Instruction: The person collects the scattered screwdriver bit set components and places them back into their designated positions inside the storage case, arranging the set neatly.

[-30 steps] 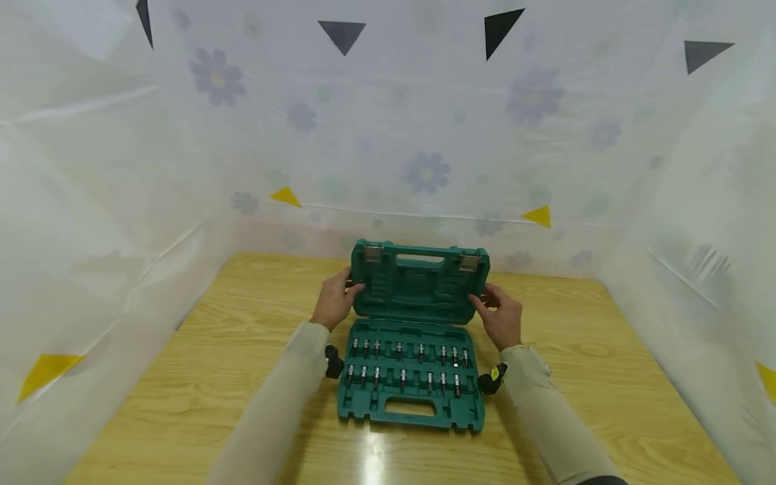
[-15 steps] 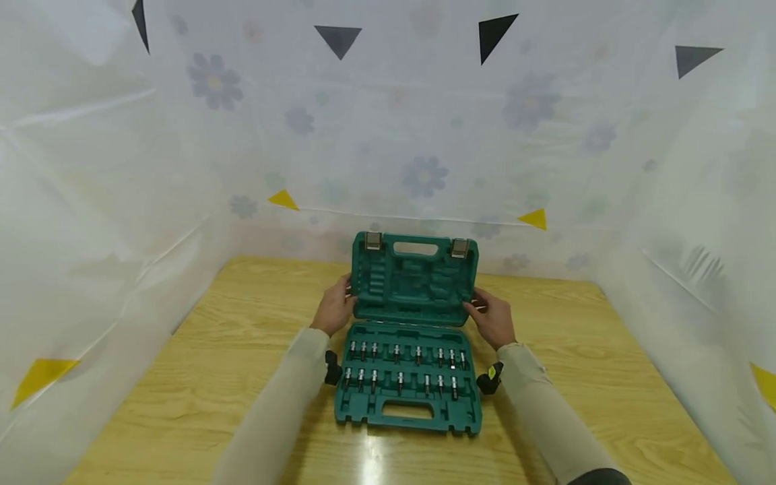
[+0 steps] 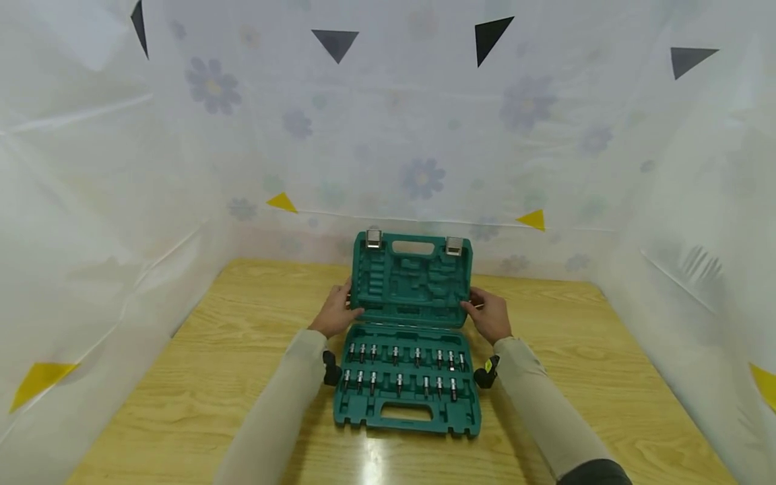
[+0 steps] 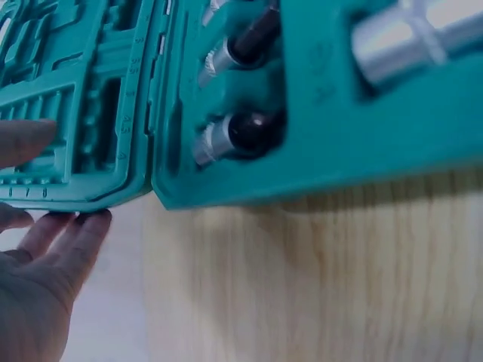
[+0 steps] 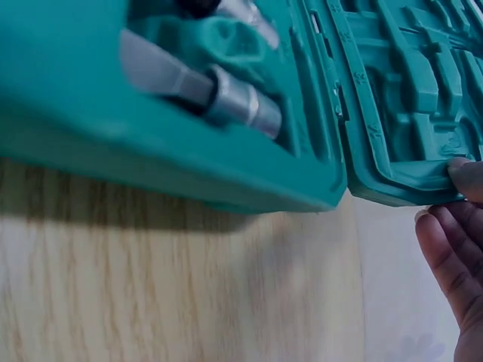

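A green plastic socket case lies opened out on the table, its lid (image 3: pixel 448 273) tilted back beyond the base (image 3: pixel 358 404). Two rows of silver bit sockets (image 3: pixel 399 382) sit in the base's slots. My left hand (image 3: pixel 333 314) pinches the lid's left edge, the thumb on the inner face and the fingers behind, as the left wrist view also shows. At the right edge, my right hand (image 3: pixel 490 316) grips the lid in the same manner, its thumb inside near the lower corner. The outer side of the lid is hidden.
The wooden table (image 3: pixel 230 323) extends to both sides of the case. White patterned sheeting (image 3: pixel 388 135) hangs behind the table and along its left and right sides. Two metal latches (image 3: pixel 374 238) are on the lid's top edge.
The lid has swung farther back, away from the base, so more of its moulded inside shows. My right hand has shifted slightly left and down with it.
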Demonstrator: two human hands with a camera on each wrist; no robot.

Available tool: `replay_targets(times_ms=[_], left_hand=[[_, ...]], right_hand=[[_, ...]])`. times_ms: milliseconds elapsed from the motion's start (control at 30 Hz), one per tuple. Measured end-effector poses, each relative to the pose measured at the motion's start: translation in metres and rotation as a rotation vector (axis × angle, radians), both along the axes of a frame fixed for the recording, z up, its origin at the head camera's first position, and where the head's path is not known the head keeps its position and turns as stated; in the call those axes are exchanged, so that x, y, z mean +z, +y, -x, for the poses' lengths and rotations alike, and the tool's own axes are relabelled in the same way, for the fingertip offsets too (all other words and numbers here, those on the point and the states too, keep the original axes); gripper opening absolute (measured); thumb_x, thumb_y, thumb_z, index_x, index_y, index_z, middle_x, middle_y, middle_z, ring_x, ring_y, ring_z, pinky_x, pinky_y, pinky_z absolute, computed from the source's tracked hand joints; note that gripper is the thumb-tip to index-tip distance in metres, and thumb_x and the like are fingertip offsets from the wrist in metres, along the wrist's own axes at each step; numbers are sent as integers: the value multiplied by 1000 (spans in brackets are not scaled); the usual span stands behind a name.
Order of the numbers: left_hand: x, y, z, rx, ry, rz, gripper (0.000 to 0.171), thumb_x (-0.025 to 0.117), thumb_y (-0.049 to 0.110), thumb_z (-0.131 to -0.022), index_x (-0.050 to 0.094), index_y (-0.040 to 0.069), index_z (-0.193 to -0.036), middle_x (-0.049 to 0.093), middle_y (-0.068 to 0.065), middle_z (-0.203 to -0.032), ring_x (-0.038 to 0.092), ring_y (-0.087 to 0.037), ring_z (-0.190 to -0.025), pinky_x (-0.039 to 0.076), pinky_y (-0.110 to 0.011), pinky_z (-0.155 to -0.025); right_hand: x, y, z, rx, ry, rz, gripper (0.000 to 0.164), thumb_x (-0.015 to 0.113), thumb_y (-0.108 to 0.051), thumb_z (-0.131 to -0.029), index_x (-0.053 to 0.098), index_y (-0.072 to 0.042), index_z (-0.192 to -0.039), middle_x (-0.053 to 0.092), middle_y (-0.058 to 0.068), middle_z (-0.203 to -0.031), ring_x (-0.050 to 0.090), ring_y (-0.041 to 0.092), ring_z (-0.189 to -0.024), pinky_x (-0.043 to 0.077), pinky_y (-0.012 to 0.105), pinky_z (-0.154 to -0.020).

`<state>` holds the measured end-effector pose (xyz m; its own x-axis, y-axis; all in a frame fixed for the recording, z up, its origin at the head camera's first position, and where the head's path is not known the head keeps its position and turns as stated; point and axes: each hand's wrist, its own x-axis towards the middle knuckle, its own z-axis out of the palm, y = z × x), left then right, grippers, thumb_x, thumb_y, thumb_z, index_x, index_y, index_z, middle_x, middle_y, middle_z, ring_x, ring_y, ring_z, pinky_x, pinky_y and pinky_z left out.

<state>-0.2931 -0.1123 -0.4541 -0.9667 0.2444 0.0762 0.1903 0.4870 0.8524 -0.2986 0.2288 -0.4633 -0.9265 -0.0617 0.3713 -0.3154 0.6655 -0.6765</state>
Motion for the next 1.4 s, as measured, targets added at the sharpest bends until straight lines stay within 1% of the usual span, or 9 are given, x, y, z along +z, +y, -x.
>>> replay_targets(times_ms=[133,200,400,500,633,867,1133,1300,1400], left_hand=[[0,1,0,-9,-22,-45,65,57,6,-97,24,3,-152,35,-21,-146,39,-39,-133,37,-51,-105],[-1,1,0,-13,-36,-60,64,58,6,-96,26,4,-152,36,-19,-148,38,-38,-134,36,-50,-106],[-6,0,2,-22,-40,-43,68,60,9,-96,23,4,-153,34,-19,-151,37,-38,-136,36,-50,-106],[-9,-1,4,-26,-57,-32,71,60,10,-95,19,5,-154,30,-18,-154,35,-38,-137,36,-50,-106],[-10,0,6,-31,-66,-21,73,60,9,-95,18,4,-154,29,-18,-154,34,-39,-137,35,-51,-106],[-11,0,7,-43,-79,-6,70,61,9,-94,22,1,-153,34,-19,-152,34,-39,-137,34,-52,-107],[-13,-1,8,-61,-127,-20,70,61,10,-95,22,0,-152,32,-19,-152,32,-38,-138,34,-52,-107],[-11,-1,8,-63,-141,10,70,61,12,-95,22,-2,-152,30,-20,-153,32,-39,-138,34,-52,-107],[-13,-1,9,-72,-140,30,70,61,13,-96,22,-2,-152,33,-20,-152,34,-39,-137,35,-52,-106]], right_hand=[[2,0,1,-28,-44,5,37,63,-11,-94,59,6,-127,68,22,-102,64,35,-92,54,47,-78],[2,1,3,-39,-76,5,38,63,-11,-94,58,7,-128,68,23,-104,64,35,-94,54,48,-78],[1,1,9,-31,-167,17,40,60,-10,-96,54,8,-131,65,27,-112,63,38,-100,54,46,-80],[1,1,11,-37,-200,20,40,60,-9,-96,53,9,-131,63,29,-114,63,39,-100,54,45,-80],[0,0,15,-48,-215,-3,39,61,-9,-95,56,11,-128,63,30,-114,64,40,-99,54,46,-80],[-7,0,22,-67,-249,-23,37,62,-11,-94,59,11,-124,64,29,-113,63,40,-101,54,46,-79],[-9,0,22,-56,-279,-10,35,61,-9,-93,60,12,-122,62,30,-117,62,41,-103,55,44,-75],[-9,-1,22,-54,-296,0,34,61,-8,-93,60,12,-121,64,29,-112,63,40,-101,56,43,-74],[-9,-3,21,-54,-310,6,34,61,-7,-93,60,13,-121,66,29,-109,65,39,-97,55,43,-75]])
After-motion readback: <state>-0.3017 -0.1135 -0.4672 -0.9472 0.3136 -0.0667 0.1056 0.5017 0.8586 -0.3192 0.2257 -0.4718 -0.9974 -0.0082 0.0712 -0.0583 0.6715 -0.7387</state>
